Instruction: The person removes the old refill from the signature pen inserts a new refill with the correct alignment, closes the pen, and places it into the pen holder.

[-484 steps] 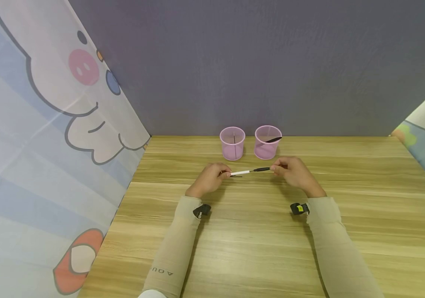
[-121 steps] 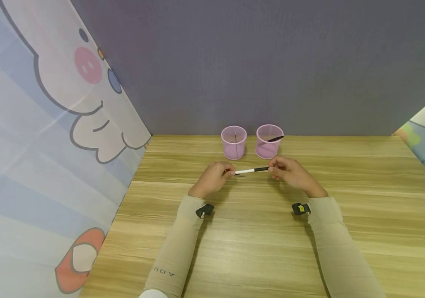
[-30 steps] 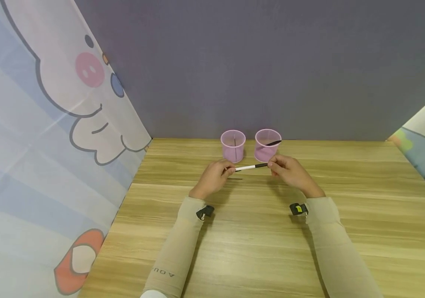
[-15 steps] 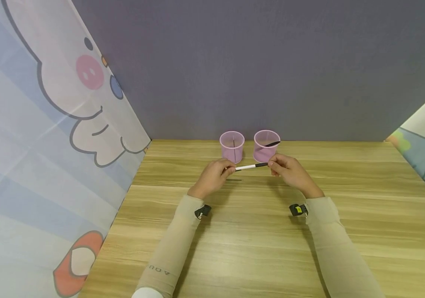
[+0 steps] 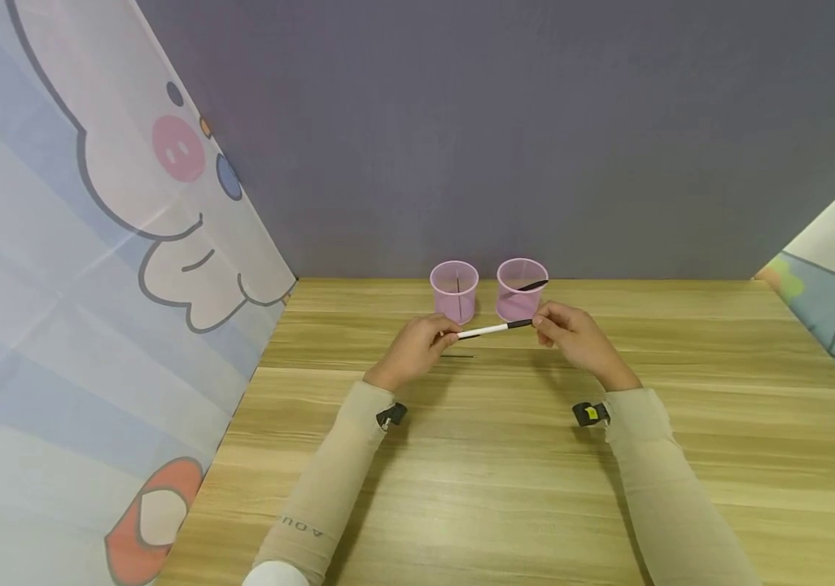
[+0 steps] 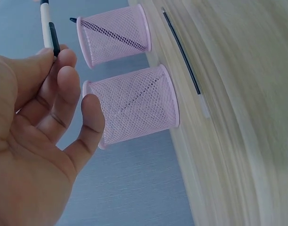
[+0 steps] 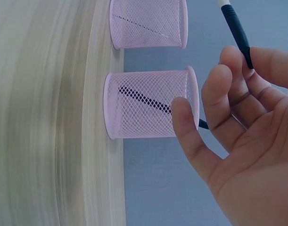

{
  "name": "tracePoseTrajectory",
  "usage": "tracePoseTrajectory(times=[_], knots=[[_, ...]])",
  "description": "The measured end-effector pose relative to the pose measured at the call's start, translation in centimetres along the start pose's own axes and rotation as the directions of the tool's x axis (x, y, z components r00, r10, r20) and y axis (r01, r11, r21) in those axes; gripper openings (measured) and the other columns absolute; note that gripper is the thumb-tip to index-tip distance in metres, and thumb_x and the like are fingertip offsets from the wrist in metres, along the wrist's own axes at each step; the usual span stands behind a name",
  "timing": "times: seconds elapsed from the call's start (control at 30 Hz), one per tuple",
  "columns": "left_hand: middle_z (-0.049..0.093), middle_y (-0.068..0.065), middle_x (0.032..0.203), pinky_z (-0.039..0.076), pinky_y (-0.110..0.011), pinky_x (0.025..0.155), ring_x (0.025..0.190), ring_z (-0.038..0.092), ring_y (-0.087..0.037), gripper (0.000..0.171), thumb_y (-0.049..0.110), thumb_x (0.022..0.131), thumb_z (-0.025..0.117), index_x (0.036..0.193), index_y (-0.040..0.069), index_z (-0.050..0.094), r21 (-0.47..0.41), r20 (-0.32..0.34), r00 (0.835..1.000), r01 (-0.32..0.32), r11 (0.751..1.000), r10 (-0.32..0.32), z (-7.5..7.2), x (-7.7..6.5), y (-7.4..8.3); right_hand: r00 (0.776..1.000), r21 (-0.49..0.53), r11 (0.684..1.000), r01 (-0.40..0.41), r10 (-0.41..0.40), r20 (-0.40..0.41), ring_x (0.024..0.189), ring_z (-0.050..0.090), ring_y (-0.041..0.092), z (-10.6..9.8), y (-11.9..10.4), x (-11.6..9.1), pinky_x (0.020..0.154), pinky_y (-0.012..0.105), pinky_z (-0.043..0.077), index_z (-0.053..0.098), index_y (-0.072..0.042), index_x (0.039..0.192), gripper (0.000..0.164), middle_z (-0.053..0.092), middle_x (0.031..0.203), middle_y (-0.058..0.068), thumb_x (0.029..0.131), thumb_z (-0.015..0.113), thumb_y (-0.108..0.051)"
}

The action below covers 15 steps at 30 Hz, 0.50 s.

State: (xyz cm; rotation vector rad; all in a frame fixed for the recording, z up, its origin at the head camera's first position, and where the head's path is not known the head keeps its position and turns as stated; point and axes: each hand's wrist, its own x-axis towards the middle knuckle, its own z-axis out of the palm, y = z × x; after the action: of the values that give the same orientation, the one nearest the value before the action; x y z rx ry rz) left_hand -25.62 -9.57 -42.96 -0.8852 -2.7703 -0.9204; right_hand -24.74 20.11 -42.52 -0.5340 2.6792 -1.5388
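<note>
A white pen (image 5: 483,330) with a black grip section is held level between both hands, above the table. My left hand (image 5: 414,350) pinches its white end, beside the black clip (image 6: 54,37). At the other end, the thumb and fingers of my right hand (image 5: 579,340) pinch the black tip (image 7: 238,30). White barrel and black grip meet with no visible gap. On the table below the left hand lies a thin dark pen refill (image 6: 184,56).
Two pink mesh pen cups stand at the back of the wooden table (image 5: 505,472). The left cup (image 5: 454,303) holds a thin dark refill-like stick; the right cup (image 5: 516,305) holds a leaning black pen (image 5: 533,286). A grey panel (image 5: 461,138) rises behind them.
Sixteen seconds ago a thin rod showed between the white barrel and black grip; by four seconds ago they had met. Since then the pen has risen slightly from the table refill.
</note>
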Motion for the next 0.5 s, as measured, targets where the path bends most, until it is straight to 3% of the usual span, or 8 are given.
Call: tracePoseTrajectory(times=[0.2,0.5], knots=[[0.07,-0.001,0.094,0.047,-0.027,0.07,0.077,0.056,-0.011,0.014,0.019,0.1,0.066,0.103,0.01,0.076,0.023,-0.026,1.0,-0.001,1.0,0.002,0.02,0.14,-0.36,1.0,-0.015,1.0,-0.001,0.001,0.0,0.073,0.056,0.014,-0.38,0.15,-0.03,0.067,0.03,0.05,0.06,-0.007,0.095,0.021,0.059,0.082,0.008,0.108,0.053,-0.022],[0.066,0.0,0.091,0.045,-0.024,0.066,0.074,0.054,-0.01,0.013,0.018,0.1,0.066,0.104,0.01,0.075,-0.01,-0.073,0.997,-0.008,1.0,0.007,0.15,0.62,-0.75,0.999,-0.066,0.997,0.038,-0.04,-0.031,0.071,0.055,0.019,-0.73,0.16,0.0,0.062,0.027,0.044,0.061,-0.009,0.094,0.022,0.059,0.079,0.007,0.108,0.053,-0.025]])
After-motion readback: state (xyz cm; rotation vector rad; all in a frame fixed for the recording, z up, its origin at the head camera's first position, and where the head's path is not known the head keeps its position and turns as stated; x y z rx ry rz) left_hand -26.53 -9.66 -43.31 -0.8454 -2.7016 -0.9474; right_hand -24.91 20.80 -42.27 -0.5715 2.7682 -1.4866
